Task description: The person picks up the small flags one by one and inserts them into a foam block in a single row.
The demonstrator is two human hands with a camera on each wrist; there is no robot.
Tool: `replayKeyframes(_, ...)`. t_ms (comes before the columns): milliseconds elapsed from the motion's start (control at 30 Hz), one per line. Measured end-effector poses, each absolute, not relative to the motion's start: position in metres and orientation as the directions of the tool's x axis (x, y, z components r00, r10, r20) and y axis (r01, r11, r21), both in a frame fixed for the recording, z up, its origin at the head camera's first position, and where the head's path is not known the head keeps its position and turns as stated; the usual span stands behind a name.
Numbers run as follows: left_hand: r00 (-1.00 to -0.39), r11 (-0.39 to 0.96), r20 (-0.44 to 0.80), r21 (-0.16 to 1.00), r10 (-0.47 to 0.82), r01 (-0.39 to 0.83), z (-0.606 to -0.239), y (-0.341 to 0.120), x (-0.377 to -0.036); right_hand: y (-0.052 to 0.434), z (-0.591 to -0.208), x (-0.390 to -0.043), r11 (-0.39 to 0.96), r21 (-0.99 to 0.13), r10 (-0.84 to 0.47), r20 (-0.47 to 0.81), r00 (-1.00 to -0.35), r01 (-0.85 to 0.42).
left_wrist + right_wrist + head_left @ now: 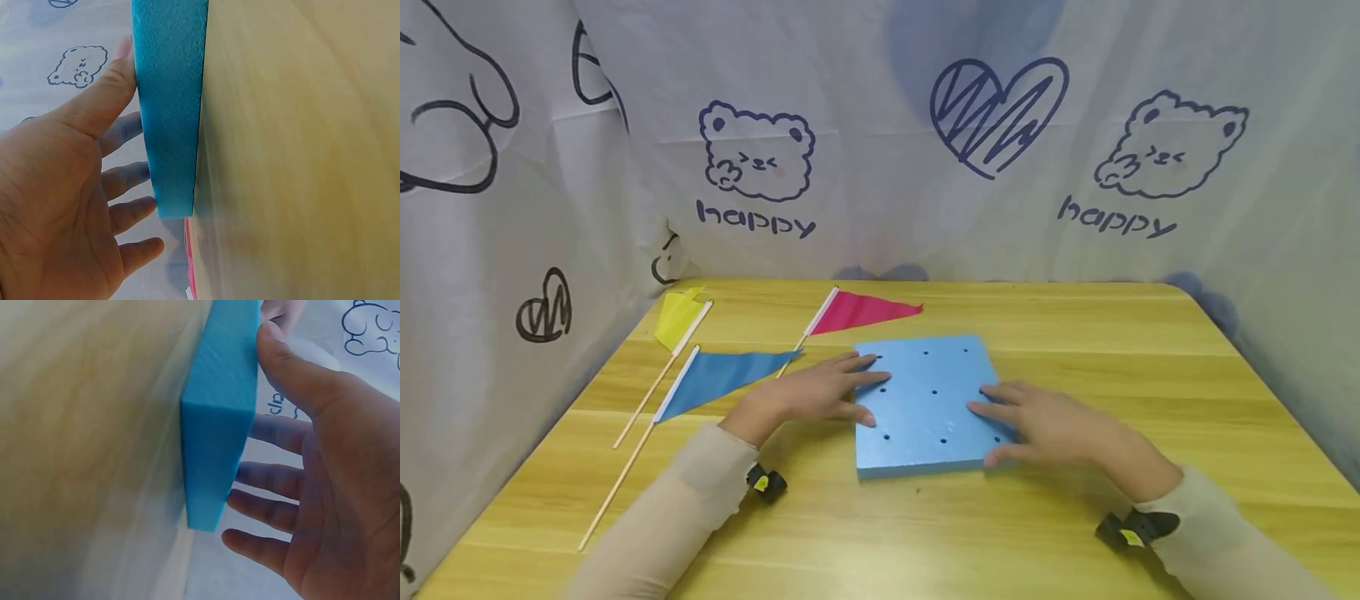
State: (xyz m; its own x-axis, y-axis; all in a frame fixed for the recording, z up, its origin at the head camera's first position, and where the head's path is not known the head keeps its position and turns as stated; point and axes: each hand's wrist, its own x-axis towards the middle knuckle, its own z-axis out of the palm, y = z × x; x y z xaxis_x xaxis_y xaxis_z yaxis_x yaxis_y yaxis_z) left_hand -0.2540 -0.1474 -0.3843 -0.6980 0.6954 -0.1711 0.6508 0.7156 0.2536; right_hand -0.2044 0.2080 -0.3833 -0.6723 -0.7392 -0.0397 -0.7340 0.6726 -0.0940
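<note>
Only the head view shows holes in the foam board [925,400].

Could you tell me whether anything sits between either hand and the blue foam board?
Nothing visible does. The left hand and right hand both rest flat on the blue foam board, one at each side. The flags lie off to the left, clear of it.

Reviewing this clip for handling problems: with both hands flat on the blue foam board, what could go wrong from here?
1. The left hand and right hand lie on the blue foam board with straight fingers; pressing might dent the soft foam or slide it across the smooth wooden table.
2. The blue flag and pink flag lie close beside the left hand; a sideways move could knock their sticks away.
</note>
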Motion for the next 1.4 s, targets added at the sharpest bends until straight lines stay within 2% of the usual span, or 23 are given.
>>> replayKeyframes(167, -0.691, 0.707, -0.174, 0.293, 0.701, 0.643, -0.389, -0.145, -0.256, 0.211, -0.387, -0.203, 0.632, -0.086, -0.772, 0.014, -0.635, -0.770)
replayKeyframes(333, -0.699, 0.707, -0.165, 0.328, 0.695, 0.626, -0.386, -0.148, -0.260, 0.204, -0.383, -0.213, 0.598, -0.194, -0.794, -0.007, -0.608, -0.778)
replayKeyframes(467, -0.718, 0.723, -0.144, 0.287, 0.681, 0.628, -0.384, -0.151, -0.262, 0.197, -0.383, -0.217, 0.600, -0.244, -0.792, -0.045, -0.609, -0.762)
replayKeyframes(667, -0.735, 0.730, -0.067, 0.214, 0.675, 0.650, -0.379, -0.151, -0.264, 0.200, -0.387, -0.217, 0.614, -0.244, -0.781, -0.050, -0.623, -0.750)
replayKeyframes(867, -0.786, 0.762, -0.006, 0.248, 0.619, 0.598, -0.373, -0.164, -0.272, 0.205, -0.388, -0.217, 0.599, -0.246, -0.789, -0.017, -0.614, -0.762)
replayKeyframes(1200, -0.884, 0.843, 0.028, 0.287, 0.466, 0.454, -0.376, -0.190, -0.286, 0.204, -0.388, -0.216, 0.605, -0.256, -0.786, -0.039, -0.617, -0.754)
replayKeyframes(1400, -0.917, 0.862, 0.027, 0.332, 0.398, 0.384, -0.380, -0.202, -0.298, 0.203, -0.388, -0.216, 0.603, -0.270, -0.787, -0.045, -0.616, -0.751)
